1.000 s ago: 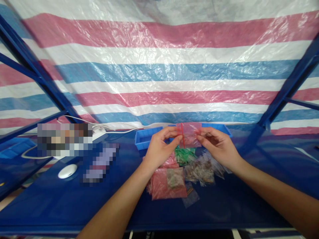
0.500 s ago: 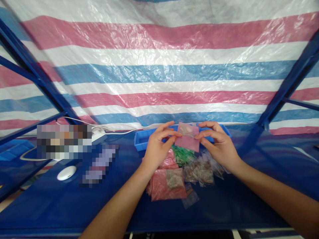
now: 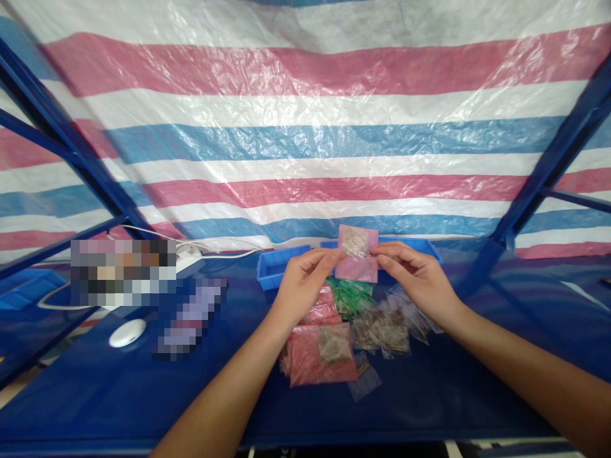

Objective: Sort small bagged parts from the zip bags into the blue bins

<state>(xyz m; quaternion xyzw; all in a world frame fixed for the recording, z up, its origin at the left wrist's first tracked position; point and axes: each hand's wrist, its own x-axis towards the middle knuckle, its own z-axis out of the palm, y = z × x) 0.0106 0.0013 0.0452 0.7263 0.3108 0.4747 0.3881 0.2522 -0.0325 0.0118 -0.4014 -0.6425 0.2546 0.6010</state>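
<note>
A small pink plastic bag (image 3: 357,268) is held up over the table, a clear packet showing on its upper half. My left hand (image 3: 305,280) pinches the bag's left edge between thumb and fingers. On the opposite edge, my right hand (image 3: 420,273) grips it the same way. Below the hands lie green bags (image 3: 352,296), and nearer to me a stack of pink bags (image 3: 305,362) carries a clear packet (image 3: 335,343) on top. Clear zip bags (image 3: 384,327) with small contents are heaped to the right. One clear bag (image 3: 365,376) lies apart at the front.
Blue bins (image 3: 274,270) stand behind the hands along the back of the blue table (image 3: 200,407). A round white object (image 3: 127,333) lies at left, near a power strip (image 3: 188,256) with white cables and blurred-out items. Striped sheeting (image 3: 310,140) hangs behind.
The pink bag has been raised slightly and straightened, and the clear packet now shows more fully. Fingers of both hands have drawn closer together on its edges.
</note>
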